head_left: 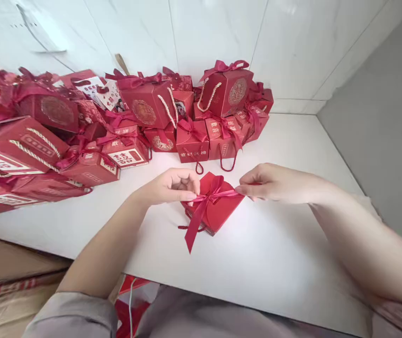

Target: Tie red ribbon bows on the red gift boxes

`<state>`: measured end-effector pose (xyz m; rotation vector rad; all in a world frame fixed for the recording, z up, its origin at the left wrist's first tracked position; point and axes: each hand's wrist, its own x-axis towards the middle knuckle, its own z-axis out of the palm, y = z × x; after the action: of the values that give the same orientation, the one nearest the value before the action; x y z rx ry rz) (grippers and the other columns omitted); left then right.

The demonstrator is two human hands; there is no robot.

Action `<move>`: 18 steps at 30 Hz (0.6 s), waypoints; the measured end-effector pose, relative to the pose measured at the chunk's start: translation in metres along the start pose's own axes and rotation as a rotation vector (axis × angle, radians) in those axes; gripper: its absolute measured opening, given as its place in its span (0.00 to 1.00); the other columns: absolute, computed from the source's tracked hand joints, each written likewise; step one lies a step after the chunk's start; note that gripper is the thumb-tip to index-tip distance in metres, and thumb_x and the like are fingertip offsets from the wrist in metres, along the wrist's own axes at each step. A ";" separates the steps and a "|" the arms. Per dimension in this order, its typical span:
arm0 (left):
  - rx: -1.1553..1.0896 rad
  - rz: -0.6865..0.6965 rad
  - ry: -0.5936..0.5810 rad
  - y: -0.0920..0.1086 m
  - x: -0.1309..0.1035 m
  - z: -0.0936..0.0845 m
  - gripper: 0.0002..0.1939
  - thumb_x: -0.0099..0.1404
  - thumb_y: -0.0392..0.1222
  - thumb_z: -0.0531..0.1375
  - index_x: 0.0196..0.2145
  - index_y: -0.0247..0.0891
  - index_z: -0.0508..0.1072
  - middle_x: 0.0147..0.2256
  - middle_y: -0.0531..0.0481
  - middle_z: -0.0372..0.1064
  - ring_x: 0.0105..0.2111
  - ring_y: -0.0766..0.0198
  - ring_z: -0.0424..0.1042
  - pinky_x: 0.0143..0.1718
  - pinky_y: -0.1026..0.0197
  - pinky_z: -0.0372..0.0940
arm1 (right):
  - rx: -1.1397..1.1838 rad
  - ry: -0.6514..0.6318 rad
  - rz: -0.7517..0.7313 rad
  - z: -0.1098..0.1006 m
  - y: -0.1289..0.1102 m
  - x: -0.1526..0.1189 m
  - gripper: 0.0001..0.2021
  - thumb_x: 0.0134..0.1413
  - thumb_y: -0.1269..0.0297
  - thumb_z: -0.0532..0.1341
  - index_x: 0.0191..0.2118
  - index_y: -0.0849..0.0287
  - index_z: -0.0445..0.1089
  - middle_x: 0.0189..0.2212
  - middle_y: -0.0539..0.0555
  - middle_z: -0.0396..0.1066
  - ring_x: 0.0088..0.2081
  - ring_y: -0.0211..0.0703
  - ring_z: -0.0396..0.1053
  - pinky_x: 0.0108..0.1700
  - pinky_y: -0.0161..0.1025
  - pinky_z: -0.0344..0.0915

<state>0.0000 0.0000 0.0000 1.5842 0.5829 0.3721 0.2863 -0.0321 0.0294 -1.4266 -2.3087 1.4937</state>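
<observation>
A small red gift box (222, 213) sits on the white table in front of me, turned cornerwise. A dark pink ribbon (197, 220) crosses its top, knotted in the middle, with one tail hanging over the near side. My left hand (176, 187) pinches the ribbon at the box's left edge. Off the right edge, my right hand (266, 182) grips the other side of the ribbon between thumb and fingers. The ribbon is stretched between both hands. A dark red cord handle (201, 228) lies at the box's lower left.
Many ribboned red gift boxes (127, 152) are stacked along the tiled wall (215, 28), from far left to centre right. Some have cream rope handles. The white table (285, 263) ends near my body. Cardboard (14, 277) lies below at left.
</observation>
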 end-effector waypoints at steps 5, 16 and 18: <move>0.011 -0.060 0.012 -0.004 -0.001 -0.003 0.11 0.62 0.45 0.65 0.35 0.35 0.70 0.26 0.53 0.68 0.19 0.75 0.61 0.15 0.74 0.52 | -0.186 0.185 0.123 -0.014 0.011 -0.009 0.18 0.59 0.50 0.57 0.24 0.56 0.65 0.23 0.48 0.63 0.23 0.37 0.57 0.26 0.38 0.51; 0.045 0.049 0.144 0.000 0.001 0.004 0.09 0.62 0.44 0.64 0.34 0.36 0.72 0.22 0.55 0.63 0.18 0.74 0.58 0.16 0.72 0.54 | 0.440 0.209 -0.326 0.021 0.009 0.028 0.19 0.64 0.46 0.55 0.42 0.57 0.72 0.40 0.54 0.72 0.41 0.44 0.69 0.45 0.41 0.65; 0.055 0.063 0.148 -0.001 0.001 0.004 0.09 0.63 0.44 0.64 0.34 0.36 0.72 0.23 0.55 0.64 0.19 0.74 0.59 0.17 0.71 0.54 | 0.490 0.225 -0.331 0.023 0.010 0.031 0.17 0.64 0.48 0.56 0.40 0.58 0.72 0.37 0.53 0.71 0.39 0.42 0.68 0.44 0.40 0.65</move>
<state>0.0032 -0.0028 -0.0012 1.6400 0.6625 0.5274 0.2640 -0.0251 -0.0036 -0.9713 -1.7705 1.5536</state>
